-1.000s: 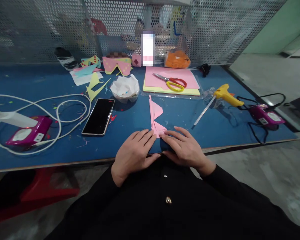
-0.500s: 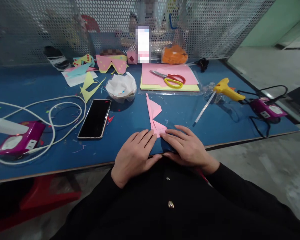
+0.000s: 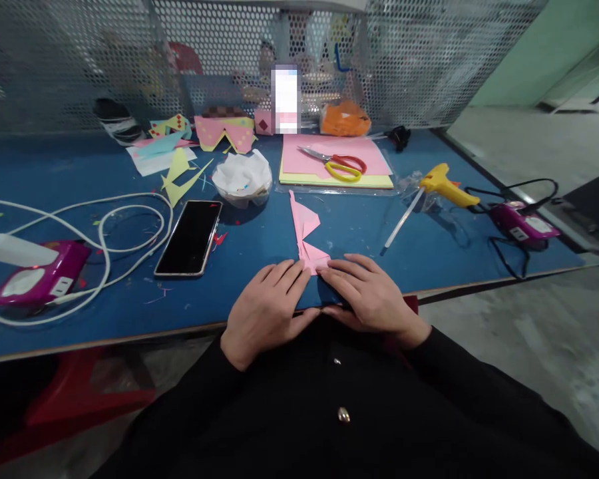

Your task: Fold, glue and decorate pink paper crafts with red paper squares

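Observation:
A folded pink paper piece (image 3: 305, 223) with pointed flaps lies on the blue table near its front edge. Over its near end on the left rests my left hand (image 3: 268, 307), palm down, fingers stretched forward and touching the paper. My right hand (image 3: 367, 291) lies flat to the right of it, its fingertips at the paper's lower right edge. Neither hand grips anything. Part of the paper's near end is hidden beneath the fingertips.
A black-screened phone (image 3: 190, 238) and a white-lined bowl (image 3: 243, 176) sit left. Scissors (image 3: 343, 167) lie on packed pink and yellow sheets (image 3: 292, 179) behind. A yellow glue gun (image 3: 448, 185) and purple sockets (image 3: 522, 225) are at right; paper masks (image 3: 214, 130) stand at back.
The view has shifted slightly. Both hands stay in nearly the same place on the pink paper, which looks the same.

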The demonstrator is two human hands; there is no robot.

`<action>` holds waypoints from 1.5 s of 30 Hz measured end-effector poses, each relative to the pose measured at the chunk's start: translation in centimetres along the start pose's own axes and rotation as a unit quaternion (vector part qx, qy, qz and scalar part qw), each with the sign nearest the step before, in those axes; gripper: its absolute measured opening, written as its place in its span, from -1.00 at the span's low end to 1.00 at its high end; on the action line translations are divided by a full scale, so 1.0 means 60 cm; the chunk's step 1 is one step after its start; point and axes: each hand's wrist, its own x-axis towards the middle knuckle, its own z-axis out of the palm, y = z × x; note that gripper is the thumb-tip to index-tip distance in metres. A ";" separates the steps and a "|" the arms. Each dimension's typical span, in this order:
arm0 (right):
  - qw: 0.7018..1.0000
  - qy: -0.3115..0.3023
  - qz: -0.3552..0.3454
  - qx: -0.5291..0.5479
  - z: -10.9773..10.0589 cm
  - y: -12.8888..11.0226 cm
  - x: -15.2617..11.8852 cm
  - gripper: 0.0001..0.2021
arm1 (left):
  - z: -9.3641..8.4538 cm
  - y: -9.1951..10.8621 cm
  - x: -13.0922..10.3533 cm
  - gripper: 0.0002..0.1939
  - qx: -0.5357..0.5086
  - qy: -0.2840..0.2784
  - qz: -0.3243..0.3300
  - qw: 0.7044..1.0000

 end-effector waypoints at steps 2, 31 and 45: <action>1.000 0.004 -0.003 -0.002 -0.001 -0.001 0.001 -0.50 | 0.000 0.001 0.000 -0.42 -0.001 0.000 -0.003 1.000; 1.000 0.019 -0.019 -0.016 -0.001 -0.003 0.006 -0.53 | 0.000 0.000 0.000 -0.41 0.011 0.013 0.005 1.000; 1.000 -0.001 -0.026 0.003 -0.001 -0.004 0.005 -0.54 | -0.001 0.002 0.004 -0.45 0.014 0.009 -0.001 1.000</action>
